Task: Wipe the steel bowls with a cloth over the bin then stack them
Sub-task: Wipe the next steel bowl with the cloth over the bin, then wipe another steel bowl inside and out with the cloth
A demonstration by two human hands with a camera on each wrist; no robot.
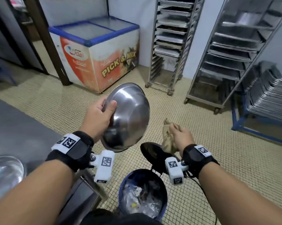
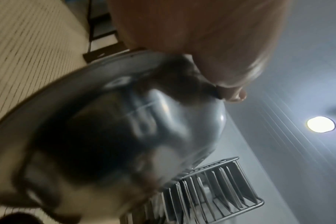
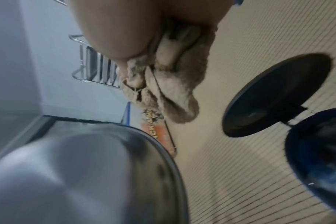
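My left hand (image 1: 103,111) grips a steel bowl (image 1: 130,117) by its rim, thumb on the inside, with the bowl tilted on edge and its hollow facing me above the floor, just beyond the bin. The bowl (image 2: 125,136) fills the left wrist view, blurred. My right hand (image 1: 180,135) holds a bunched beige cloth (image 1: 167,140) to the right of the bowl, apart from it. In the right wrist view the cloth (image 3: 173,84) hangs from my fingers and the bowl (image 3: 86,174) sits low left. The blue bin (image 1: 125,184) stands open below, lined with plastic and holding rubbish.
The bin's black lid (image 1: 151,151) stands raised behind it. Another steel bowl (image 1: 5,171) rests on the steel counter (image 1: 20,127) at left. A chest freezer (image 1: 98,51) and two tray racks (image 1: 171,43) (image 1: 234,54) line the far wall across the tiled floor.
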